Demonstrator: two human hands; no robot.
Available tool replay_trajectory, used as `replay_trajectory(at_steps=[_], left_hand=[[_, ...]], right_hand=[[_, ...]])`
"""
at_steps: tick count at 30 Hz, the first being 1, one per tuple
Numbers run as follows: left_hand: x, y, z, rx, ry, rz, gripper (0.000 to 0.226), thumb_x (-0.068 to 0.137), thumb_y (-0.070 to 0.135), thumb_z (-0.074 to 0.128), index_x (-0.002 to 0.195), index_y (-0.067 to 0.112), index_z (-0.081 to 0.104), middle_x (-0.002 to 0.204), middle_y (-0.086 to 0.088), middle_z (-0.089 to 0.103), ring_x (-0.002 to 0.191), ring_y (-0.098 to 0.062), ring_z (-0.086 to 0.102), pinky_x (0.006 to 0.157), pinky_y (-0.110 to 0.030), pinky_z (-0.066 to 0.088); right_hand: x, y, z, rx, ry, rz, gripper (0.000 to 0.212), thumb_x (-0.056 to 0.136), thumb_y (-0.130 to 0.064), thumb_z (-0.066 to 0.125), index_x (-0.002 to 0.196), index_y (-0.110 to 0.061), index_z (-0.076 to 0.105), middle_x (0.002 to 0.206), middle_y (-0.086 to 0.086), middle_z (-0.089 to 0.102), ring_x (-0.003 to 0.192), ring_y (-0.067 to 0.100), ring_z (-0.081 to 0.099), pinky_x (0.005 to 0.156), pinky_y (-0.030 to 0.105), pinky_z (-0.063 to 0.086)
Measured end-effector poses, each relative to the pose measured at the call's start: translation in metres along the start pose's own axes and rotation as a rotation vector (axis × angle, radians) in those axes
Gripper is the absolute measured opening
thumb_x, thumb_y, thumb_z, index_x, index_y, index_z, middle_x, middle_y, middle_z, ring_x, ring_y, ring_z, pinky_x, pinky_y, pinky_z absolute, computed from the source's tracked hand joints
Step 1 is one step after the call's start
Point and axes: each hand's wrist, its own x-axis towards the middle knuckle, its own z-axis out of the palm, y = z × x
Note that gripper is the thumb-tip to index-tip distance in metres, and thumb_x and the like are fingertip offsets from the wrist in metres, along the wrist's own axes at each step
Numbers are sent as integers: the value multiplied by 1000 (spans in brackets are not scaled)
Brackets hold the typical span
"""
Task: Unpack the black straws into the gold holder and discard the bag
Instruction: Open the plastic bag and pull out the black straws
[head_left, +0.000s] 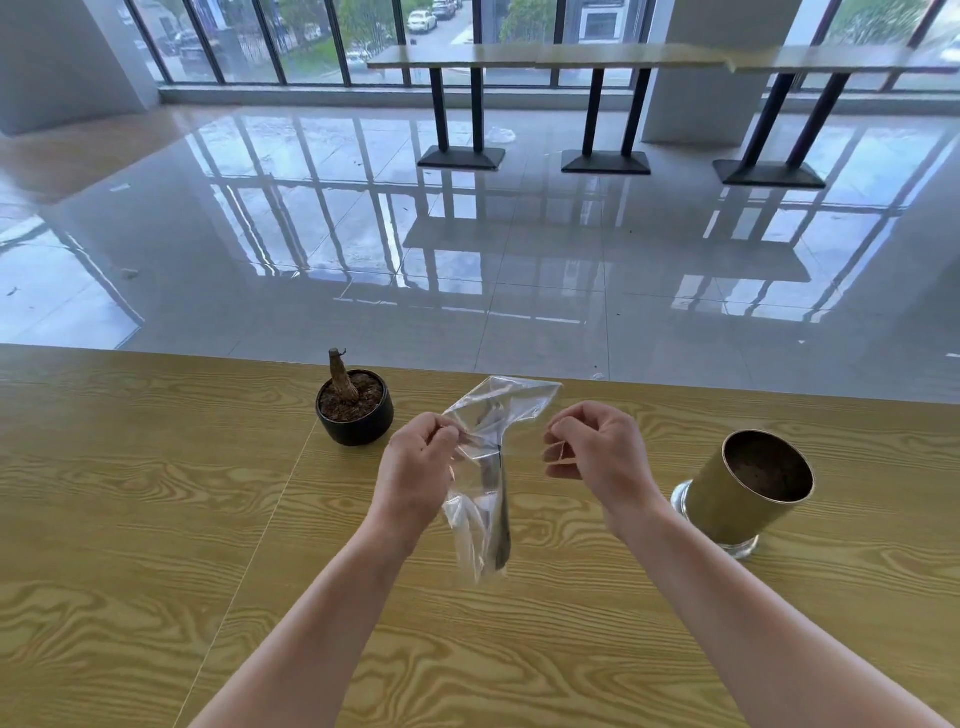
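Head view: looking down past two bare forearms onto a wood-grain worktop (156, 519).

Pinching the clear bag (519, 400) near its upper left edge with the left grip (421, 467), thumb and forefinger closed on the plastic. Holding it up in the air, with the crumpled top flaring away from the body and the lower end hanging down toward the worktop; cannot tell whether it touches the wood.

Black straws (501, 535) inside the bag, seen as a dark bundle running down its length to the bottom corner.

Right grip (597, 452) just beside the bag on the right and clear of it, fingers curled inward, thumb against forefinger. Cannot tell whether anything thin sits pinched there.

Gold holder (748, 493) farther right on the worktop, well apart from the bag, standing on a clear glass base, mouth open and dark inside, no straws in it.

Small black pot (356, 415) with a bare brown stump in soil, just beyond the left grip.

Beyond the worktop edge, glossy tiled floor (467, 234) and tall tables (545, 57) along the windows.
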Motion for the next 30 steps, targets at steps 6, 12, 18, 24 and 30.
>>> replay_trajectory(at_steps=[6,12,18,24,30], left_hand=[[12,-5,0,-502,-256,-184,27,102,28,47,101,13,70,114,-17,72,105,-40,70,91,-61,53],[-21,-70,-7,-603,-438,-83,84,72,11,61,150,28,37,151,-5,52,138,-21,51,111,-48,42],[-48,-70,52,-207,-220,99,104,66,53,88,148,57,26,153,14,45,138,-4,46,111,-38,43],[-6,-36,43,-301,116,61,34,88,43,61,73,18,77,89,5,79,89,-10,74,80,-20,54],[15,-28,25,-424,43,31,24,94,34,59,88,14,70,68,-19,69,69,-44,74,70,-51,63]], right_hand=[[-1,-17,5,-250,49,-302,14,95,-14,63,85,-23,69,71,1,76,67,19,74,71,49,63],[9,-49,21,-211,72,-333,14,92,-9,66,83,-20,68,67,4,75,56,17,74,63,49,64],[20,-55,25,-75,114,-296,18,92,-2,64,81,-16,66,64,9,74,54,21,74,60,49,64],[26,-60,7,-234,127,-393,19,94,-12,69,83,-27,67,66,-2,74,55,14,74,58,42,64],[38,-66,-13,-240,161,-397,4,94,-11,70,94,-14,70,71,5,74,54,20,73,58,44,64]])
